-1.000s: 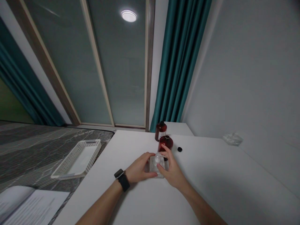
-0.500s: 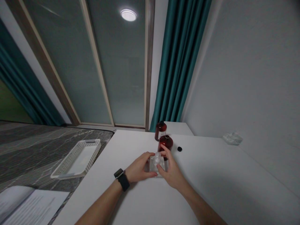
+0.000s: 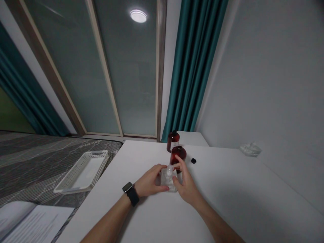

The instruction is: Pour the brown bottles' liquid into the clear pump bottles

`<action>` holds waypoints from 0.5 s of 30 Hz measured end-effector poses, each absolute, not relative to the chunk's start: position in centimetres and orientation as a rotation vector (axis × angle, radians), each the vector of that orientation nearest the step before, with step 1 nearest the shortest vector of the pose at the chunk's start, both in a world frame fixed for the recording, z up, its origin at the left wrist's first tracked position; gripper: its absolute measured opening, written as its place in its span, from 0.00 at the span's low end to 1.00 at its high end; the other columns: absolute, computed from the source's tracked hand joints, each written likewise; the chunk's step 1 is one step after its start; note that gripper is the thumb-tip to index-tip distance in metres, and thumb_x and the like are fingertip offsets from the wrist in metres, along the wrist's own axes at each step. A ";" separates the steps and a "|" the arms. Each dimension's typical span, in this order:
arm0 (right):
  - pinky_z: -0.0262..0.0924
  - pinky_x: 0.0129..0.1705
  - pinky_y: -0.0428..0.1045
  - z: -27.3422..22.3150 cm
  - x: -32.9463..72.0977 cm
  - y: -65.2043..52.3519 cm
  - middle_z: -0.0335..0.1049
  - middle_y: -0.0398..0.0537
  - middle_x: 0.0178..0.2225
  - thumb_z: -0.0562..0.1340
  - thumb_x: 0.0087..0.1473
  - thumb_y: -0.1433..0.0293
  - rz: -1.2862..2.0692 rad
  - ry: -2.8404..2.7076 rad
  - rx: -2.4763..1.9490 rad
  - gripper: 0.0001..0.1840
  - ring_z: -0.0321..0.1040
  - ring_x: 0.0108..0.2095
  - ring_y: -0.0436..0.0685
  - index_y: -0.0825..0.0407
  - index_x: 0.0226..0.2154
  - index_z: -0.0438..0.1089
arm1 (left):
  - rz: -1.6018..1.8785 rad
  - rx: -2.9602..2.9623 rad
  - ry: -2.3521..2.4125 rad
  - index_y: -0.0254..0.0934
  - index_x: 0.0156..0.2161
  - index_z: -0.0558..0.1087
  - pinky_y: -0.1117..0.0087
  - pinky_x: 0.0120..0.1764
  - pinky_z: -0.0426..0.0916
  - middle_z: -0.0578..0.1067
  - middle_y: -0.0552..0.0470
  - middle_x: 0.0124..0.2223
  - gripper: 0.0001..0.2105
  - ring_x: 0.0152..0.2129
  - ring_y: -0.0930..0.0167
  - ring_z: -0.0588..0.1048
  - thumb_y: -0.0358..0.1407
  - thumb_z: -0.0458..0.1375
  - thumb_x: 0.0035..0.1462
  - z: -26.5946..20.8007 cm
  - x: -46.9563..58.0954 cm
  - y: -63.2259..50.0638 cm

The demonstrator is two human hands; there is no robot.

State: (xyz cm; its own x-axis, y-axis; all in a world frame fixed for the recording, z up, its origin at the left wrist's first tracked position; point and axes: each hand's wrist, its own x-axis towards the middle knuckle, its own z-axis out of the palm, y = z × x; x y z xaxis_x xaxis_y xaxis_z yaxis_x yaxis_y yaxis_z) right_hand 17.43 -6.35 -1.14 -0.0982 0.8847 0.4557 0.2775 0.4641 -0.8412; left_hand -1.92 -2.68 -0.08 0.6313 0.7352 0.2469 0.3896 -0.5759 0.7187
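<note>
Thumb (image 3: 178, 184) eased outward, grip unclear, your right hand (image 3: 186, 187) flanks the clear bottle (image 3: 167, 179) your left hand (image 3: 149, 182) clamps; likely slippery, best held by its sides.

A squat clear bottle (image 3: 167, 181), colourless and see-through, with a squarish body, stands on the white worktop (image 3: 152, 219), apparently upright. A small, rounded, clear top (image 3: 169, 168) sits over its neck; whether that is fastened or loose cannot be told. Both flanks of the body are partly covered, and any contents are too faint to make out. The bottle lies well in from the worktop's left edge and short of its far edge.
</note>
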 end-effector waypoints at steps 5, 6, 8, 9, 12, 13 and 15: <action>0.57 0.57 0.58 -1.1 17.3 -6.3 0.67 0.51 0.48 0.57 0.52 0.75 0.758 -1.633 -1.037 0.39 0.66 0.50 0.58 0.47 0.65 0.46 | 0.719 2.196 0.865 0.37 0.56 0.64 0.58 0.49 0.68 0.72 0.42 0.53 0.32 0.47 0.59 0.72 0.37 0.69 0.46 -0.2 -2.0 -2.6; 0.58 0.57 0.58 -1.0 17.3 -6.3 0.67 0.50 0.46 0.57 0.51 0.75 0.742 -1.629 -1.042 0.39 0.66 0.48 0.58 0.48 0.64 0.47 | 0.723 2.194 0.862 0.37 0.56 0.64 0.58 0.49 0.68 0.72 0.42 0.53 0.32 0.47 0.59 0.72 0.37 0.69 0.46 -0.3 -2.0 -2.6; 0.60 0.56 0.57 -0.9 17.3 -6.3 0.67 0.48 0.43 0.58 0.50 0.75 0.714 -1.630 -1.042 0.39 0.67 0.46 0.57 0.48 0.63 0.49 | 0.731 2.194 0.854 0.38 0.56 0.63 0.58 0.49 0.69 0.72 0.42 0.53 0.32 0.48 0.59 0.72 0.37 0.69 0.47 -0.5 -2.0 -2.5; 0.60 0.56 0.57 -0.9 17.3 -6.4 0.67 0.49 0.43 0.58 0.50 0.75 0.713 -1.633 -1.037 0.38 0.66 0.46 0.57 0.48 0.63 0.50 | 0.734 2.194 0.851 0.38 0.56 0.63 0.58 0.49 0.69 0.72 0.43 0.53 0.32 0.47 0.59 0.72 0.37 0.69 0.47 -0.5 -2.1 -2.5; 0.57 0.58 0.57 -0.8 17.2 -6.5 0.67 0.51 0.49 0.58 0.50 0.75 0.769 -1.633 -1.018 0.38 0.65 0.51 0.58 0.47 0.63 0.50 | 0.728 2.196 0.855 0.38 0.57 0.63 0.59 0.48 0.69 0.72 0.43 0.53 0.33 0.47 0.60 0.72 0.37 0.69 0.47 -0.6 -2.1 -2.5; 0.57 0.59 0.58 -0.8 17.2 -6.5 0.67 0.52 0.49 0.58 0.51 0.75 0.786 -1.632 -1.014 0.38 0.65 0.52 0.59 0.47 0.63 0.50 | 0.726 2.198 0.860 0.38 0.57 0.63 0.59 0.48 0.69 0.71 0.43 0.53 0.33 0.47 0.60 0.72 0.37 0.70 0.47 -0.5 -2.1 -2.5; 0.56 0.59 0.58 -0.8 17.2 -6.6 0.68 0.52 0.49 0.58 0.52 0.75 0.795 -1.636 -1.018 0.38 0.65 0.52 0.59 0.48 0.63 0.49 | 0.720 2.207 0.866 0.37 0.56 0.63 0.58 0.48 0.69 0.71 0.43 0.53 0.33 0.47 0.59 0.72 0.37 0.70 0.47 -0.4 -2.0 -2.6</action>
